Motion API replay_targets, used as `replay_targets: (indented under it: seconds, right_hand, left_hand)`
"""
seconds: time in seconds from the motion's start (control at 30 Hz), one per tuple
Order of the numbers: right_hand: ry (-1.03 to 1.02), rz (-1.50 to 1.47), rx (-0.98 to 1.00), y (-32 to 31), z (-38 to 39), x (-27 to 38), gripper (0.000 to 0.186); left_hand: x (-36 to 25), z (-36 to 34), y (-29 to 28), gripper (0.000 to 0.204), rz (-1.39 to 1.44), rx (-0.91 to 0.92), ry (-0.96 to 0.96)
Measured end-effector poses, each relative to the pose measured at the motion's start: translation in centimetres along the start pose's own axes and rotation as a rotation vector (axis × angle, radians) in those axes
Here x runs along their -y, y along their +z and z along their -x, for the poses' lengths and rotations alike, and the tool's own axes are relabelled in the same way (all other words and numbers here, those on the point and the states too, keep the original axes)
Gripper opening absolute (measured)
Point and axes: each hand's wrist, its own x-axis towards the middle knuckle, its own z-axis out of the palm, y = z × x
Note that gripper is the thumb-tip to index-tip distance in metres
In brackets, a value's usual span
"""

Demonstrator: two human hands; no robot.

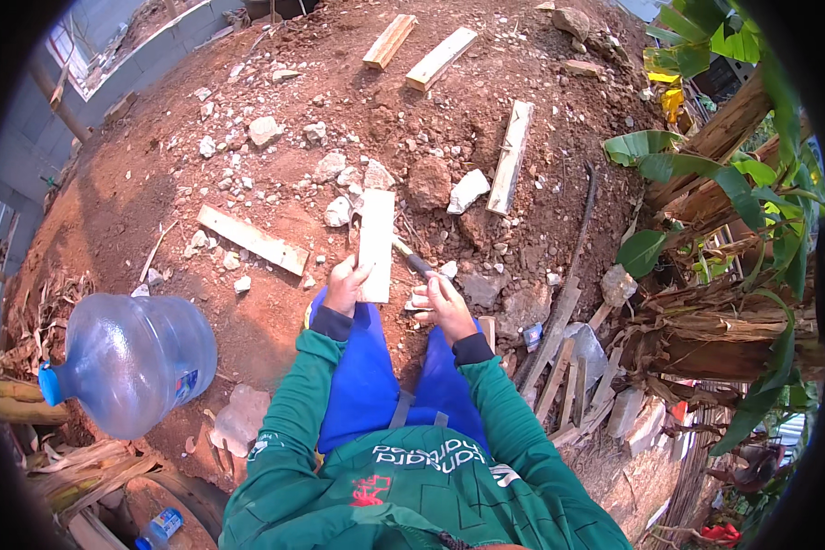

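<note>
My left hand (346, 285) is closed on the lower left edge of a short, pale wooden board (377, 243), which stands lengthwise in front of my knees. My right hand (445, 304) is to the right of the board, its fingers drawn together in a pinch; what they hold, if anything, is too small to make out. Just beyond those fingertips is a tool handle (418, 264) with a dark grip and a yellowish shaft. The shaft's far end goes out of sight by the board, and I cannot tell whether the hand touches the grip.
Other wooden pieces lie on the reddish soil: one at left (253, 240), one at right (511, 158), two farther off. Pale rocks (265, 131) are scattered about. A large blue water jug (137, 362) lies at left. Banana plants (724, 174) and scrap wood (559, 367) line the right.
</note>
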Motion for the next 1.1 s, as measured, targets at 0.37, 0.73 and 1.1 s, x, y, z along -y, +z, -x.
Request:
replay_targets:
  seconds: [0.37,0.73,1.1]
  right_hand:
    - [-0.073,0.218,-0.194,0.2,-4.3,-5.4,0.05]
    - [-0.086,0.62,-0.354,-2.0,-4.2,-9.7,0.036]
    - [-0.264,0.802,-0.288,-2.9,4.6,-14.1,0.021]
  left_hand:
    - [-4.4,-3.6,-11.8,0.108,-1.143,-1.355,0.103]
    - [-3.6,-3.6,-20.0,0.06,-0.48,-1.01,0.311]
    - [-10.9,-6.2,-1.0,0.066,-0.462,-0.328,0.541]
